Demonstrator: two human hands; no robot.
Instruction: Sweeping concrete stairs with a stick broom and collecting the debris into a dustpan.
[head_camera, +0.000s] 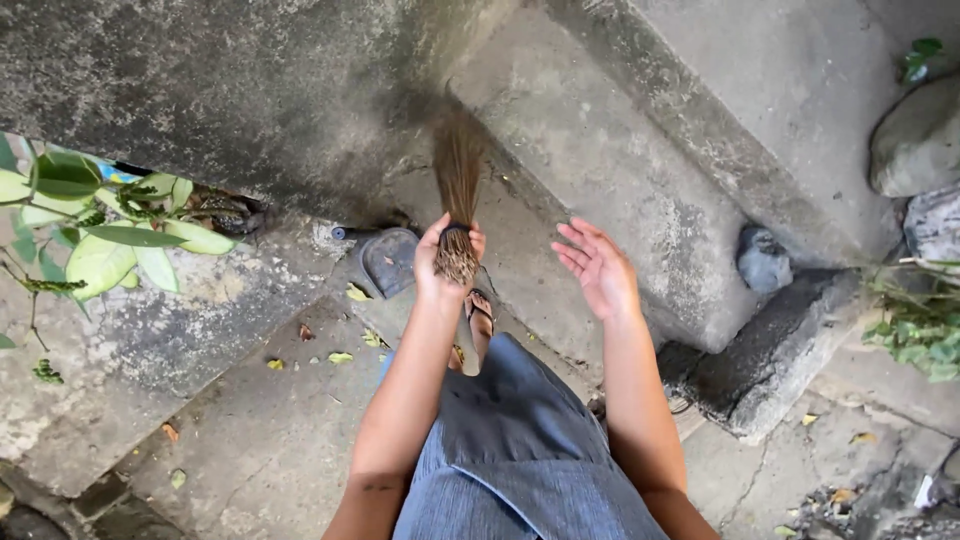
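Note:
My left hand (440, 262) grips the bound top of a short stick broom (459, 170), whose brown bristles point away from me onto the concrete step. My right hand (598, 268) hovers beside it, palm open, fingers spread, holding nothing. Below my hands are my grey skirt (520, 440) and one sandalled foot (480, 315). A dark dustpan (388, 260) lies on the ground just left of the broom hand.
Concrete steps and a stained wall (230, 90) rise ahead. A leafy plant (100, 230) stands at the left. Yellow fallen leaves (340, 357) dot the ground. Grey stones (764, 258) sit at the right, with green weeds (920, 320) beyond.

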